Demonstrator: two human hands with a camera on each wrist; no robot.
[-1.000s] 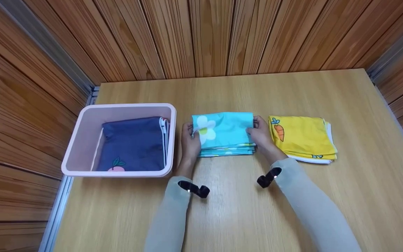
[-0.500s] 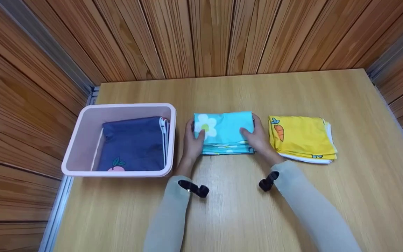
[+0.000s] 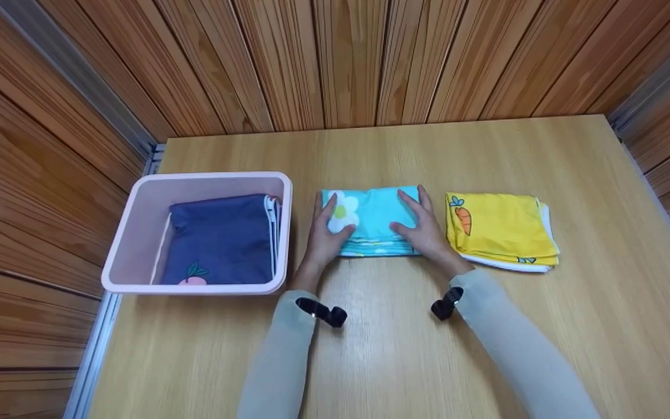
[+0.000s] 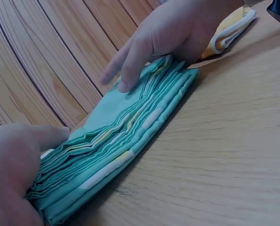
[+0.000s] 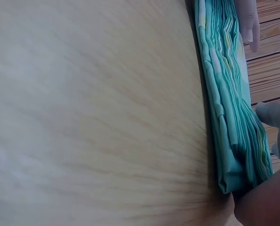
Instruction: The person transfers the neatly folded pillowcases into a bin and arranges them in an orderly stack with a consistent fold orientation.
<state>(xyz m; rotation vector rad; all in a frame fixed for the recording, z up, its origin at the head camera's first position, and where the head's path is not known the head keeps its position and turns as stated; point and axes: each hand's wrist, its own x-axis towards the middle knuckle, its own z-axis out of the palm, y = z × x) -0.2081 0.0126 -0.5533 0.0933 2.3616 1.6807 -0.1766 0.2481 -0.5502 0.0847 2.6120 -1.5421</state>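
A folded turquoise cloth [image 3: 376,212] with a white flower print lies mid-table, its stacked layers facing the near side. The left hand [image 3: 324,235] rests at its left end, thumb on top and fingers stretched along the side. At the opposite end, the right hand [image 3: 427,230] has its thumb and spread fingers touching the top. In the left wrist view, the layered edge of the turquoise cloth [image 4: 116,136] runs between both hands. The right wrist view shows the turquoise cloth [image 5: 224,94] flat on the table, with the right thumb [image 5: 271,114] beside its upper layers.
To the left stands a pale pink bin [image 3: 195,288] holding a folded navy cloth [image 3: 224,238]. A folded yellow cloth [image 3: 503,227] with a carrot print lies on the right of the table [image 3: 387,349]. Wood-panelled walls [image 3: 352,64] enclose the back and sides.
Both hands have gone from gripping the ends of the turquoise cloth to resting on it with fingers spread. Its left end has shifted slightly inward and its layers look more even.
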